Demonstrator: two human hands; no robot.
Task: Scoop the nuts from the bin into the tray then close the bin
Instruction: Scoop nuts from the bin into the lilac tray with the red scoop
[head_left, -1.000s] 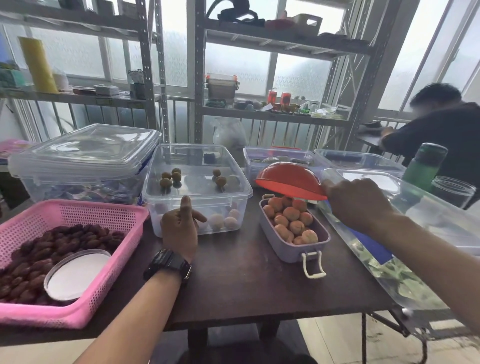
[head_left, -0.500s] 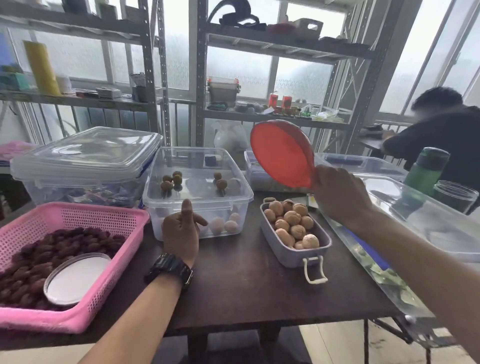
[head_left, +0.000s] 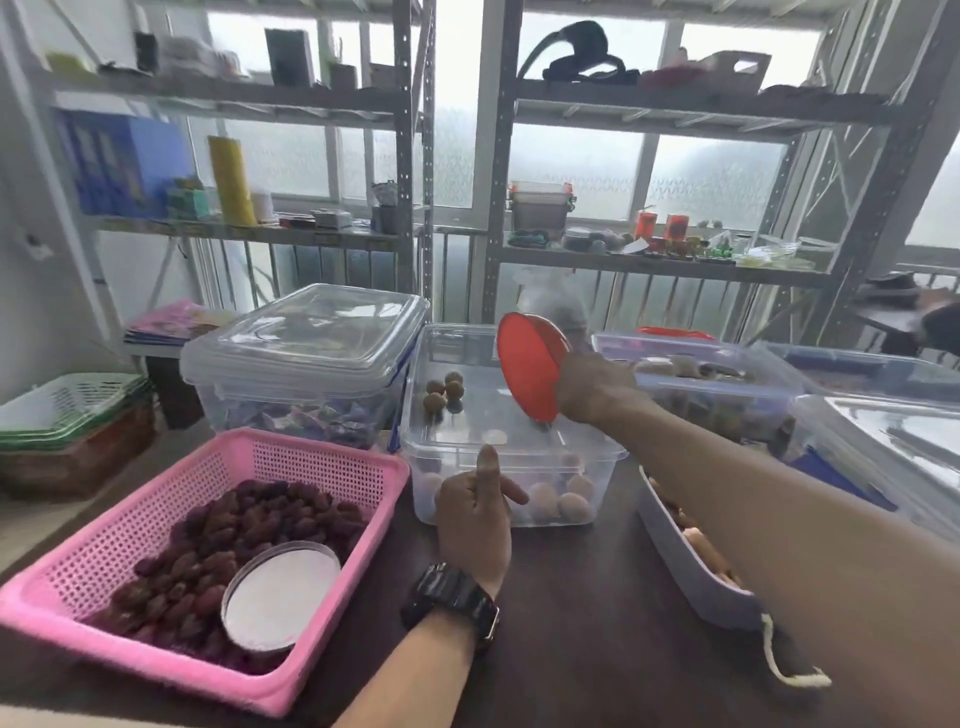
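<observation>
Right hand carried red scoop left, off the tray, now over the clear bin; scoop turned from face-down to on edge

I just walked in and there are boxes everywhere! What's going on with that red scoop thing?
Someone is moving nuts from a bin to a tray. Their right hand holds a red scoop, tipped on its edge, over the clear bin in the middle, where a few nuts lie. Their left hand, fingers curled and thumb up, sits at the bin's front wall. The lilac tray on the right already has nuts in it, partly hidden by the arm.
</observation>
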